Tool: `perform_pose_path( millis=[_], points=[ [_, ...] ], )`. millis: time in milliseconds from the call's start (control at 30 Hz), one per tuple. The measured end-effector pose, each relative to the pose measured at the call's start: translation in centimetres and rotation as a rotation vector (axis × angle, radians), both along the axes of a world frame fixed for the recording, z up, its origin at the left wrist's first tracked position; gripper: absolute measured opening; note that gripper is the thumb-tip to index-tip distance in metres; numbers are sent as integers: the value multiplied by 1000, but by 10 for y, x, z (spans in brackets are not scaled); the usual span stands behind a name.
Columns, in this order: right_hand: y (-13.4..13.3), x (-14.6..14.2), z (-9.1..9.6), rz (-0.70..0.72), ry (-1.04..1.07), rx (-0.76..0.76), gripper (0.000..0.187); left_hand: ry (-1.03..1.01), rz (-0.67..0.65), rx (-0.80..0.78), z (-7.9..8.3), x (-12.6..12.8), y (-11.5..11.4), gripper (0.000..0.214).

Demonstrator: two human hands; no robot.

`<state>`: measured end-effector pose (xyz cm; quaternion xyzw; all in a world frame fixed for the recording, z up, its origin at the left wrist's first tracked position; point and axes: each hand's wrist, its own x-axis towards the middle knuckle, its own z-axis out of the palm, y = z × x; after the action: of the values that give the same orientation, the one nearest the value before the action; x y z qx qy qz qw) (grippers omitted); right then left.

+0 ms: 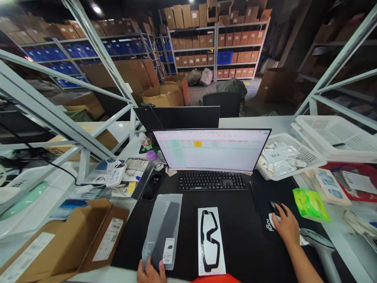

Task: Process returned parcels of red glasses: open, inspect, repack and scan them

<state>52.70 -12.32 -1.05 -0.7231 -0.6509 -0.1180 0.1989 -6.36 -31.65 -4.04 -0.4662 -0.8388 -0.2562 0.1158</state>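
My right hand [287, 226] rests over a dark computer mouse [276, 206], its fingers curved round it, with a crumpled white piece under the palm. At the bottom edge, my left hand [150, 272] has its fingers apart, lying at the lower end of a translucent plastic pouch [165, 220]. The pouch lies flat and carries a white label [169, 250] with a small dark picture. Between my hands, a white card [221, 257] lies flat on the black desk mat, bearing a black frame-shaped piece [218, 247] like the outline of glasses.
A lit monitor [212, 151] with a spreadsheet stands behind a black keyboard [212, 181]. A phone [152, 186] and purple-capped bottle [155, 160] are left. An open cardboard box [76, 232] sits front left. A scanner [319, 243], green packet [311, 205] and white basket [312, 161] are right.
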Motion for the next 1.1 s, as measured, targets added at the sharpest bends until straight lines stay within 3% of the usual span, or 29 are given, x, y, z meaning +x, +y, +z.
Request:
perform_pose_path(
  millis=[133, 300, 700, 1100],
  points=[
    [-1, 0, -1, -5, 6, 5, 45, 12, -13, -17, 19, 14, 1, 57],
    [-3, -3, 1, -80, 33, 7, 46, -34, -3, -42, 29, 20, 2, 57],
    [-5, -5, 7, -119, 4, -18, 48, -96, 36, -105, 37, 27, 2, 55],
    [-2, 6, -6, -5, 94, -1, 44, -56, 7, -100, 35, 25, -1, 54]
  ],
)
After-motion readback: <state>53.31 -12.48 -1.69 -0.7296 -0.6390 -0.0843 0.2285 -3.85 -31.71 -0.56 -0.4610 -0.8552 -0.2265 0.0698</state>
